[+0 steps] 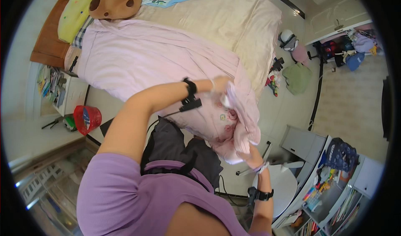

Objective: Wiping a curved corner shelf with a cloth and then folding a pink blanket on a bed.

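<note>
A pale pink quilt point(150, 54) is spread over the near part of the bed and hangs past its edge in front of my legs. My left hand point(223, 83), slightly blurred, grips a gathered fold of it near the bed's foot end. Closer to my body, my right hand point(249, 157) grips the quilt's bunched lower corner. Between the two hands the cloth is folded over, and a side with embroidered flowers point(231, 114) shows. Both fingertips are partly hidden in the fabric.
A beige bed sheet point(216, 19) covers the mattress behind the quilt. A brown plush toy point(116, 4) rests by the wooden headboard point(51, 44). On the floor are a red wastebasket point(97, 118) and a green cushion point(297, 78). A white chair point(282, 185) stands beside my right arm.
</note>
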A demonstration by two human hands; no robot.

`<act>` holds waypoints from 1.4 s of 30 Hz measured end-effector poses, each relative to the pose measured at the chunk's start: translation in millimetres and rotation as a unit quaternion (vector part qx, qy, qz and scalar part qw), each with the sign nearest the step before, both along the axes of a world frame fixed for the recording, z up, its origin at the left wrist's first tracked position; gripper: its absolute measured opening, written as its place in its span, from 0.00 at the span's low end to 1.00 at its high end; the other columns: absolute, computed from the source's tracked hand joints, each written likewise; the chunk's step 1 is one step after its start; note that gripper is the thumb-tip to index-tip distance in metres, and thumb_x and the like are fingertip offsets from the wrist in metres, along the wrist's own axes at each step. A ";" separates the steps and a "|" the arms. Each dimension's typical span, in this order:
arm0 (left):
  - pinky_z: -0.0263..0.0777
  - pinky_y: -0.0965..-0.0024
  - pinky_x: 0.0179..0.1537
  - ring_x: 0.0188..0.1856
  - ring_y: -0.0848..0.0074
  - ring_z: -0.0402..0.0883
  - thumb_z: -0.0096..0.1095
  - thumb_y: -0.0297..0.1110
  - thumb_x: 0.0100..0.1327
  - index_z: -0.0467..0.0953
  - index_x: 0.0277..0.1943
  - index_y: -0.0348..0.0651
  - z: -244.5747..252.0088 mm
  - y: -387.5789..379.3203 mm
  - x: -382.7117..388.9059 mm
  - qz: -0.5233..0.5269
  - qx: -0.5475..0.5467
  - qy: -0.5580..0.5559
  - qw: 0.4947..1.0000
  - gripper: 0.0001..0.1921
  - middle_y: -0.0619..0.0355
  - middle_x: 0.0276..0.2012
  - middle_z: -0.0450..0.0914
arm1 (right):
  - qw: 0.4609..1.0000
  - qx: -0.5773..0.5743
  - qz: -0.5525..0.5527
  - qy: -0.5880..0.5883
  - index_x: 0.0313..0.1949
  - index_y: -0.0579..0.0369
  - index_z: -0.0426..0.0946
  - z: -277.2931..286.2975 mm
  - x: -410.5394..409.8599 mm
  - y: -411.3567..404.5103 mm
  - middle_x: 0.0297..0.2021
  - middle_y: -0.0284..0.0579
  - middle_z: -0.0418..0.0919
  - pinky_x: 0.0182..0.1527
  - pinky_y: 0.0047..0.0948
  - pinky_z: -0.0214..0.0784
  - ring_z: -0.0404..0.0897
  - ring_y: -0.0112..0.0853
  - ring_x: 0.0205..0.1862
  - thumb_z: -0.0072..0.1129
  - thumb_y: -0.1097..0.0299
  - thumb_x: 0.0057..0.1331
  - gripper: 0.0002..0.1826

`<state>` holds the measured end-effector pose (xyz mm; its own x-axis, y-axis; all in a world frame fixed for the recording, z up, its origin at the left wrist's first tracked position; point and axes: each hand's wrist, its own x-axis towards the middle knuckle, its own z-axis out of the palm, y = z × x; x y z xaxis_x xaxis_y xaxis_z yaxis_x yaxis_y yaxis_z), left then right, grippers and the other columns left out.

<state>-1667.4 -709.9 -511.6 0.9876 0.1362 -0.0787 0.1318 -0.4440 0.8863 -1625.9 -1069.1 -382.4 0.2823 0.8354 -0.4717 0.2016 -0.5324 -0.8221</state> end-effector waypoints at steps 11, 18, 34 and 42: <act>0.70 0.74 0.47 0.43 0.76 0.76 0.43 0.21 0.64 0.73 0.48 0.38 161.1 282.9 -240.9 0.209 -0.105 -0.136 0.963 0.13 0.58 0.42 0.77 | 0.925 0.294 0.215 -0.107 0.53 0.62 0.68 54.6 -201.7 346.3 0.45 0.56 0.76 0.48 0.34 0.70 0.78 0.44 0.45 0.60 0.68 0.60 0.23; 0.67 0.73 0.50 0.48 0.75 0.73 0.47 0.13 0.55 0.75 0.44 0.40 174.2 265.6 -307.4 0.153 -0.002 -0.170 0.974 0.16 0.59 0.42 0.74 | 0.921 0.309 0.093 -0.217 0.47 0.58 0.73 71.6 -181.6 461.8 0.39 0.47 0.79 0.39 0.29 0.72 0.80 0.35 0.37 0.60 0.74 0.58 0.16; 0.68 0.72 0.52 0.53 0.74 0.72 0.49 0.15 0.58 0.67 0.50 0.37 178.9 199.1 -332.0 0.255 -0.158 -0.238 0.924 0.16 0.55 0.51 0.74 | 0.948 0.303 0.050 -0.081 0.37 0.62 0.74 57.7 -207.6 467.2 0.23 0.32 0.74 0.32 0.19 0.66 0.71 0.18 0.27 0.61 0.72 0.62 0.08; 0.69 0.71 0.52 0.53 0.73 0.73 0.48 0.13 0.58 0.52 0.63 0.42 176.4 149.9 -318.0 0.273 -0.285 -0.284 0.874 0.30 0.55 0.58 0.65 | 0.944 0.268 0.191 0.010 0.50 0.55 0.72 81.5 -175.4 437.3 0.42 0.41 0.75 0.41 0.26 0.72 0.74 0.26 0.38 0.59 0.79 0.58 0.19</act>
<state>-1985.4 -560.0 -335.2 0.6903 0.6971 0.1939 -0.3463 0.0830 0.9344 -1801.3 -631.8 -300.9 -0.0927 0.9946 0.0456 0.2765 0.0698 -0.9585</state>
